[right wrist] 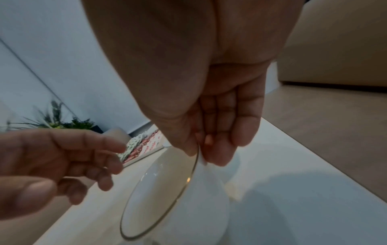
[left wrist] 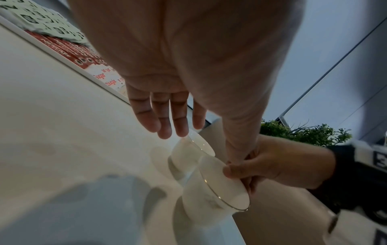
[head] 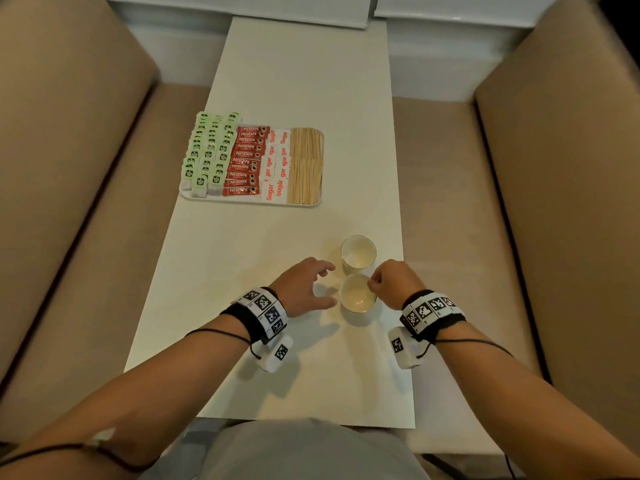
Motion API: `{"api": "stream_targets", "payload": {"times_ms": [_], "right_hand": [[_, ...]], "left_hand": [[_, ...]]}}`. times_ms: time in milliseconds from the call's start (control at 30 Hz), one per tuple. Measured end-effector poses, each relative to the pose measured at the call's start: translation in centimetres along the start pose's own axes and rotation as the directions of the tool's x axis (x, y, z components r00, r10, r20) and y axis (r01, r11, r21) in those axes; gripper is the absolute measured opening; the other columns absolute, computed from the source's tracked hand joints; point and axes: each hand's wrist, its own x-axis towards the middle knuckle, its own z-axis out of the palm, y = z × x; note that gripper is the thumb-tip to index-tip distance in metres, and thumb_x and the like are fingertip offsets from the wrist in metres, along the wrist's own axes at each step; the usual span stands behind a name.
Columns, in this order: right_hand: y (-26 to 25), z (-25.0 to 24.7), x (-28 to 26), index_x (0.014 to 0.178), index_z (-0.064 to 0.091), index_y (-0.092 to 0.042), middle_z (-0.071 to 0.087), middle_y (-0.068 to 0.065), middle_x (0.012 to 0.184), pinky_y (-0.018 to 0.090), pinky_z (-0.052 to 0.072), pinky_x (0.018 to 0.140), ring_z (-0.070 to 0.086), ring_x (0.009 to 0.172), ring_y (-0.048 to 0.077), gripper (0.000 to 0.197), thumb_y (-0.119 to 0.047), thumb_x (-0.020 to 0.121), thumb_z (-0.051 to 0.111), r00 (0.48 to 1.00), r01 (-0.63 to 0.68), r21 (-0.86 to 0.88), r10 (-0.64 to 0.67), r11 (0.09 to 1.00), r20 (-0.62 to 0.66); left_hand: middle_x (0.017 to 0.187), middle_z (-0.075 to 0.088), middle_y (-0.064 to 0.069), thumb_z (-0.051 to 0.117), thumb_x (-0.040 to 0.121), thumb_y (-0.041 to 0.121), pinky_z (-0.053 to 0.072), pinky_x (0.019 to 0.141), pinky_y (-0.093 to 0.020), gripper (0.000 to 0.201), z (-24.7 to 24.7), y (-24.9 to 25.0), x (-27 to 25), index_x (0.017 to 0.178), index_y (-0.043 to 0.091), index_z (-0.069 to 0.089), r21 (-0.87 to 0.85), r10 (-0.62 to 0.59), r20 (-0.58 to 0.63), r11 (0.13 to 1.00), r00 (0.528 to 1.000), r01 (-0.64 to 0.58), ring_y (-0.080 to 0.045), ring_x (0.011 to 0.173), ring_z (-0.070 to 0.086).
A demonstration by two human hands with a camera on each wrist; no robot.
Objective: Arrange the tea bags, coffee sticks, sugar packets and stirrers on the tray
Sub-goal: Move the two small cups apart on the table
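A white tray lies on the long white table, filled in columns: green tea bags, red coffee sticks, white sugar packets and wooden stirrers. Nearer me stand two white gold-rimmed cups. My right hand pinches the rim of the near cup, thumb inside and fingers outside, as the right wrist view shows. My left hand hovers just left of that cup, fingers spread and relaxed, holding nothing. The far cup stands free just behind.
Beige sofas flank the table on both sides, close to its long edges. A white sill or wall runs along the far end. A green plant shows in the wrist views beyond the table.
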Motion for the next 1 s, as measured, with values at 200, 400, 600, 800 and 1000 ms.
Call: {"api": "stream_targets", "payload": {"times_ms": [200, 400, 600, 800, 1000], "right_hand": [[-1.5, -1.4, -0.2, 0.078, 0.075, -0.009, 0.073, 0.004, 0.072, 0.036, 0.060, 0.069, 0.070, 0.071, 0.021, 0.027, -0.024, 0.094, 0.059, 0.993, 0.109, 0.053, -0.111, 0.993, 0.036], [-3.6, -3.1, 0.3, 0.078, 0.075, -0.004, 0.073, 0.009, 0.073, 0.038, 0.061, 0.070, 0.071, 0.073, 0.024, 0.026, -0.022, 0.092, 0.062, 0.977, 0.210, 0.102, -0.213, 0.972, 0.013], [-4.2, -3.6, 1.3, 0.069, 0.067, -0.008, 0.066, 0.003, 0.065, 0.038, 0.053, 0.066, 0.059, 0.061, 0.021, 0.035, -0.029, 0.095, 0.059, 0.952, 0.305, 0.125, -0.301, 0.944, -0.050], [-2.6, -3.3, 3.6, 0.140, 0.057, -0.019, 0.052, 0.006, 0.144, 0.041, 0.046, 0.104, 0.050, 0.129, 0.026, 0.044, -0.010, 0.098, 0.055, 0.924, 0.356, -0.007, -0.353, 0.935, -0.149], [-1.1, -1.2, 5.5, 0.160, 0.014, -0.019, 0.022, 0.008, 0.163, 0.047, 0.035, 0.116, 0.024, 0.148, 0.032, 0.108, -0.036, 0.079, 0.084, 0.943, 0.331, -0.133, -0.330, 0.934, 0.034]], "left_hand": [[0.132, 0.047, 0.006, 0.087, 0.068, 0.049, 0.048, 0.097, -0.033, 0.099, 1.2, 1.7, 0.4, 0.149, 0.029, 0.032, 0.011, 0.023, 0.017, 1.000, 1.000, -0.023, -0.015, 0.110, 0.054], [0.136, 0.046, 0.004, 0.087, 0.067, 0.051, 0.048, 0.096, -0.036, 0.101, 0.7, 2.3, 0.2, 0.147, 0.029, 0.031, 0.056, -0.005, -0.118, 0.998, 0.993, 0.011, -0.016, 0.114, 0.054], [0.128, 0.050, 0.006, 0.085, 0.067, 0.049, 0.050, 0.087, -0.033, 0.086, -0.6, 2.4, 0.6, 0.137, 0.029, 0.040, 0.071, -0.031, -0.210, 0.996, 0.977, 0.047, -0.016, 0.106, 0.057], [0.134, 0.050, 0.002, 0.084, 0.070, 0.049, 0.049, 0.094, -0.036, 0.087, -2.6, 1.2, 1.5, 0.140, 0.026, 0.038, 0.094, -0.063, -0.233, 0.992, 0.970, 0.087, -0.019, 0.114, 0.055], [0.135, 0.050, 0.001, 0.084, 0.071, 0.047, 0.049, 0.096, -0.039, 0.086, -5.0, -0.1, 3.4, 0.141, 0.026, 0.037, 0.122, -0.082, -0.238, 0.986, 0.968, 0.113, -0.021, 0.116, 0.055]]}}
